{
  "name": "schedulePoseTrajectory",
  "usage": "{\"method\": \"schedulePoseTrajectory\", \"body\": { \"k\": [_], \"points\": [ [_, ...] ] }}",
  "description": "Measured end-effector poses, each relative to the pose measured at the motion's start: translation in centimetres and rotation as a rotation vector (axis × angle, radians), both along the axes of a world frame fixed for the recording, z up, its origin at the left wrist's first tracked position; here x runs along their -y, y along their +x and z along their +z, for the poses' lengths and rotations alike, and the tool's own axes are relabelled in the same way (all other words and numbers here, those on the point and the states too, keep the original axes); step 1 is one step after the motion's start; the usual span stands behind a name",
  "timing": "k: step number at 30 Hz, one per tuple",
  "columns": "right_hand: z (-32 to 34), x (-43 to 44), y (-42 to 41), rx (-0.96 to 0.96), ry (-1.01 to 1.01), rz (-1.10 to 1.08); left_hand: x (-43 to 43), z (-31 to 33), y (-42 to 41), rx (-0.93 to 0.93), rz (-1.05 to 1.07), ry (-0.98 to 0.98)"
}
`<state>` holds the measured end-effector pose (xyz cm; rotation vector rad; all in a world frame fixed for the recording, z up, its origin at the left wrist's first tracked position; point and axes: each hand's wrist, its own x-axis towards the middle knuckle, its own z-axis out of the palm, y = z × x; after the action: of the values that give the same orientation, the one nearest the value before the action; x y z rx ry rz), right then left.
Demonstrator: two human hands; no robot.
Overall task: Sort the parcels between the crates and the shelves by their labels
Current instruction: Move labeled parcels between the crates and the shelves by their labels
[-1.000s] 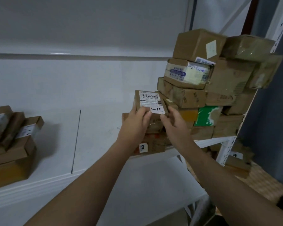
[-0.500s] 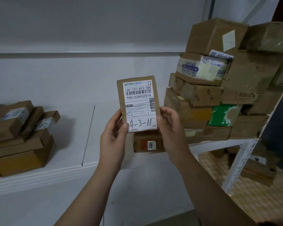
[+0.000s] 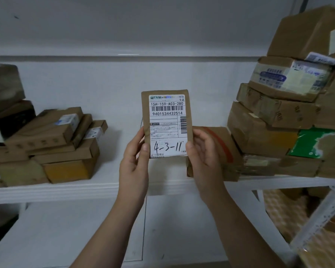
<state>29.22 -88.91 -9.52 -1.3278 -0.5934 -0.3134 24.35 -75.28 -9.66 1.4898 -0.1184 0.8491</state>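
Between both thumbs (image 3: 145, 149), upright parcel (image 3: 166, 124)

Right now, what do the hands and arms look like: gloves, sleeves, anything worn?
Both are bare. The left hand and right hand wear no gloves, and no rings, watch or bands show. Both forearms are uncovered down to the frame edge, with no sleeve in view. Nails are short and unpainted.

A parcel (image 3: 166, 123) stands upright in front of the shelf (image 3: 108, 187), held between the left hand (image 3: 134, 161) at its left edge and the right hand (image 3: 203, 153) at its right edge. On the shelf, one stack of boxes (image 3: 52, 146) lies to the left and a taller stack (image 3: 282, 117) to the right. A single box (image 3: 222, 151) sits just behind the right hand, touching the taller stack.
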Motion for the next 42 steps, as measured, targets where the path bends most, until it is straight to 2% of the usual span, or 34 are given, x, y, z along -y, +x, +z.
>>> {"method": "schedulePoseTrajectory", "body": {
  "k": [6,12,17,20,23,27,29,35,42],
  "points": [
    [0.7,-4.1,-0.5,0.096,-0.012,0.128,-3.2,1.2,-1.9,-0.102,0.053,0.242],
    [3.2,-9.2,-0.1,0.201,-0.173,0.14,-10.1,4.7,-4.3,0.003,0.288,0.394],
    [5.3,-16.3,-1.4,0.243,-0.128,0.203,-16.1,7.4,-6.8,0.04,0.492,0.544],
    [6.9,-20.8,-2.0,0.26,-0.164,0.163,-19.5,8.8,-7.8,0.059,0.705,0.727],
    [7.8,-24.4,-2.3,0.281,-0.261,0.074,-22.4,10.3,-8.3,-0.041,0.802,0.88],
    [6.9,-27.3,-2.3,0.386,-0.612,-0.08,-25.5,11.2,-7.8,-0.256,0.771,1.128],
    [6.6,-28.2,-2.1,0.392,-0.699,-0.146,-26.7,11.1,-7.6,-0.327,0.759,1.217],
    [6.9,-29.5,-2.0,0.495,-0.77,-0.245,-28.5,10.3,-8.3,-0.178,0.784,1.285],
    [7.0,-27.4,-2.5,0.503,-0.744,-0.263,-27.3,9.4,-8.4,-0.044,0.634,1.253]
  ]
}}
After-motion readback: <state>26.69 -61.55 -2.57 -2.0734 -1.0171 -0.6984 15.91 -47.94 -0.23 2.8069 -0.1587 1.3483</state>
